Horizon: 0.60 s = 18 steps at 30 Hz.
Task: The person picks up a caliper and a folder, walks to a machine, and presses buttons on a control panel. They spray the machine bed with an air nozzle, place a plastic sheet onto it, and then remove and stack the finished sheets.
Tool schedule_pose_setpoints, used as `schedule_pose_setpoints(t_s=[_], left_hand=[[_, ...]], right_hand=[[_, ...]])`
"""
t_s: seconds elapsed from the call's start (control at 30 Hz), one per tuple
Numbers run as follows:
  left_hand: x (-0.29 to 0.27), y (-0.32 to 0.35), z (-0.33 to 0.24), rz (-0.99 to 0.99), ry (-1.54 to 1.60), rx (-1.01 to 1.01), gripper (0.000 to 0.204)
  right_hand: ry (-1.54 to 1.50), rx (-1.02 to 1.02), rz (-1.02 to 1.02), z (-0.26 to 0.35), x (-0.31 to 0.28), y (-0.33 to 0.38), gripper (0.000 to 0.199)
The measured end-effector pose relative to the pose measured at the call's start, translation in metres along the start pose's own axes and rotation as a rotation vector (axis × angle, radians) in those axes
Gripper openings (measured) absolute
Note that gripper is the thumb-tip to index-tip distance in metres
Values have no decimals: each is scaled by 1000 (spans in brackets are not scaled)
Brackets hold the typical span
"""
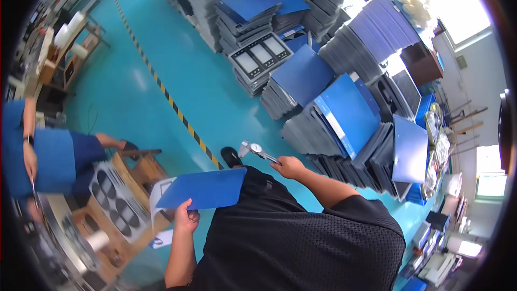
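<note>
At the lower centre of the frame, the left hand (187,220) pinches the edge of a blue sheet (207,189), thumb on top, while the right hand (288,167), fingers curled closed, grips a dial caliper (255,148) at centre. Farther off, at right, a blue crate (416,195) holds shiny clear plastic bags (439,148), their contents unclear; toward the upper right sits a brown box (424,62), its inside hidden.

Left hand (187,219) and right hand (291,167): closed grip on each side.
Left forearm (181,258) bare, extended forward; thumb (186,205) raised, pointing ahead. Right forearm (329,184) bare, angled forward and inward, fist clenched. Right hand positioned farther forward than left.
</note>
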State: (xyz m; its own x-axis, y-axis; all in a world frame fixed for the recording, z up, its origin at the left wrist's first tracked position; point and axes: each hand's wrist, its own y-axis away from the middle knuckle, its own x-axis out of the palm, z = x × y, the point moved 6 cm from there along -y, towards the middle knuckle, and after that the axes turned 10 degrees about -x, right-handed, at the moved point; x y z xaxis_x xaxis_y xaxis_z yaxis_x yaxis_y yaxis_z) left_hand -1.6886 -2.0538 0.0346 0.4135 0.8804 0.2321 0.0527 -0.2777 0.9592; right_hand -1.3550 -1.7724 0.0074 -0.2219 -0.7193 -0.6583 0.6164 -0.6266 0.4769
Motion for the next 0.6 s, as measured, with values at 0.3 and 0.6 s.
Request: schedule_pose_setpoints(t_s=[0.3,0.6], left_hand=[[83,-69,-282,78,16,-62,18],[153,-142,-632,106,-60,-52,22]], right_hand=[[-76,-81,-59,176,-73,-269,47],[19,231,-69,253,-103,-480,57]])
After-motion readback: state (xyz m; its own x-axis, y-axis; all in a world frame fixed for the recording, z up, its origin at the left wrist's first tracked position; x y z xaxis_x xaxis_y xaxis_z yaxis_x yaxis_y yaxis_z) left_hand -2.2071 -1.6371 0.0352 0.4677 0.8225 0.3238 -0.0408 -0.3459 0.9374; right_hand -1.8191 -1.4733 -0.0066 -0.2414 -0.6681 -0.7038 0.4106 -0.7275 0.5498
